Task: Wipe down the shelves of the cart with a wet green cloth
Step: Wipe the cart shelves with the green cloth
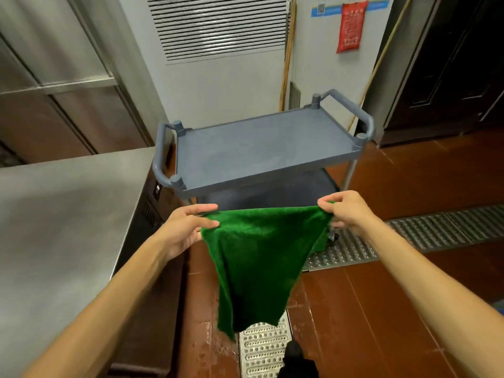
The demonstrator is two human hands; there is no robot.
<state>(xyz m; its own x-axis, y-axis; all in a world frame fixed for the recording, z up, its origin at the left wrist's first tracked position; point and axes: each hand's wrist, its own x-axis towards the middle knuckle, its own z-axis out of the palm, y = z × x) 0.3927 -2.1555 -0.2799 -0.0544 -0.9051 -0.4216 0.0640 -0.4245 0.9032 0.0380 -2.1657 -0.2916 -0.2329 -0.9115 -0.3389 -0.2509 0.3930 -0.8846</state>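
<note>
A green cloth (259, 257) hangs spread in the air in front of me, just short of the cart. My left hand (188, 227) pinches its left top corner and my right hand (346, 211) pinches its right top corner. The cloth droops to a point above the floor grate. Beyond it stands a grey-blue plastic cart (261, 148) with a bare top shelf and a handle at each end. A lower shelf (286, 192) shows dimly under the top one, partly hidden by the cloth.
A stainless steel counter (62, 214) runs along my left, close to the cart's left handle. Metal drain grates (409, 236) cross the red-brown tiled floor. Broom handles (286, 64) lean on the wall behind the cart. A dark door (450, 64) stands at right.
</note>
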